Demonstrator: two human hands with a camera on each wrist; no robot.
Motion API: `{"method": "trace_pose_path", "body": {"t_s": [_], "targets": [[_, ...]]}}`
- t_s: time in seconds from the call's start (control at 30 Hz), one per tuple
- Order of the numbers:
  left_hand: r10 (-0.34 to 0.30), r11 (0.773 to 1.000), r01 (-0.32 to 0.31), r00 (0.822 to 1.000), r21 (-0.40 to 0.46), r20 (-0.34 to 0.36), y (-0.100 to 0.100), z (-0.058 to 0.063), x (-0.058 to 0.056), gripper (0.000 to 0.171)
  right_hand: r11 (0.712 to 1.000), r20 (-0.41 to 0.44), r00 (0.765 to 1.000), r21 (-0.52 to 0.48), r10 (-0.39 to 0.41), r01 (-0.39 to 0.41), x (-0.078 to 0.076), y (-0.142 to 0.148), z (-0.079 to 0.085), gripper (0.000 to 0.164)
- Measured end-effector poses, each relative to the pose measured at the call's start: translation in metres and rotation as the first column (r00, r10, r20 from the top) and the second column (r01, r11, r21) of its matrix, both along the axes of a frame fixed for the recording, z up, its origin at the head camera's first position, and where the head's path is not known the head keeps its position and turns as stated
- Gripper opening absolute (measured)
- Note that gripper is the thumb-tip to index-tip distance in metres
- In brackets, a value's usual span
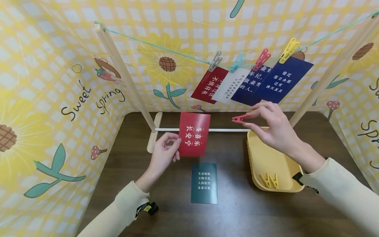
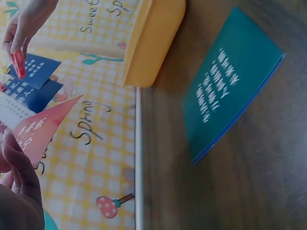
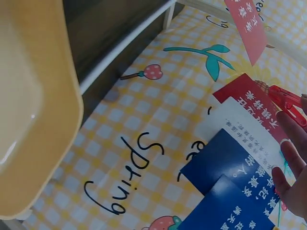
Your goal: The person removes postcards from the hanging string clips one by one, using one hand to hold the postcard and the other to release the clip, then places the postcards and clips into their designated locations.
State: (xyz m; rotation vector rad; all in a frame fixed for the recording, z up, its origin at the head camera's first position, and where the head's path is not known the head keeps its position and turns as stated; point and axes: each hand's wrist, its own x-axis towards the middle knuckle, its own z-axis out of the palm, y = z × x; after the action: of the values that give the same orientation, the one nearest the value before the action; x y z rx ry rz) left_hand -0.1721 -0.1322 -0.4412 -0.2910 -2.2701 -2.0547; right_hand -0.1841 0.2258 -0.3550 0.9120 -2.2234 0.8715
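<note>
My left hand [image 1: 164, 149] pinches the left edge of a red card [image 1: 194, 134] with white characters, held up over the table. In my right hand [image 1: 273, 126] a red clothespin [image 1: 240, 118] is pinched between thumb and fingers, to the right of that card. On a green string [image 1: 177, 52] hang a dark red card [image 1: 207, 86] under a grey clothespin [image 1: 215, 61], a white card [image 1: 229, 87] under a light blue one, and two navy cards [image 1: 285, 79] under a red and a yellow clothespin [image 1: 289, 50]. A dark green card [image 1: 204, 183] lies on the table below.
A yellow basket [image 1: 251, 164] with yellow clothespins [image 1: 269, 181] stands at the right, under my right forearm. Wooden posts [image 1: 125, 75] hold the string at both sides, joined by a white rod [image 1: 228, 130] low down. Checkered cloth [image 1: 68, 49] surrounds the table.
</note>
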Motion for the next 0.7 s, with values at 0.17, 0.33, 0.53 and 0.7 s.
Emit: {"method": "trace_pose_path", "body": {"t_s": [0.17,0.33,0.53,0.7], "targets": [[-0.022,1.000,0.022,0.999,-0.001,0.044,0.003,-0.008,0.007,0.012,1.000,0.001,1.000,-0.001,-0.002,0.002,0.003,0.003,-0.011,0.026],[-0.031,0.999,0.033,0.995,-0.024,0.099,0.006,-0.014,0.013,0.013,1.000,0.001,1.000,0.000,-0.020,0.020,0.005,0.005,-0.021,0.058],[-0.043,0.997,0.052,0.988,-0.056,0.151,0.006,-0.024,0.020,0.019,1.000,0.024,1.000,0.002,-0.004,0.004,0.009,0.011,-0.034,0.029],[-0.059,0.995,0.074,0.979,-0.072,0.195,0.004,-0.034,0.024,0.020,1.000,0.062,0.998,0.003,-0.030,0.030,0.014,0.016,-0.045,0.033]]}}
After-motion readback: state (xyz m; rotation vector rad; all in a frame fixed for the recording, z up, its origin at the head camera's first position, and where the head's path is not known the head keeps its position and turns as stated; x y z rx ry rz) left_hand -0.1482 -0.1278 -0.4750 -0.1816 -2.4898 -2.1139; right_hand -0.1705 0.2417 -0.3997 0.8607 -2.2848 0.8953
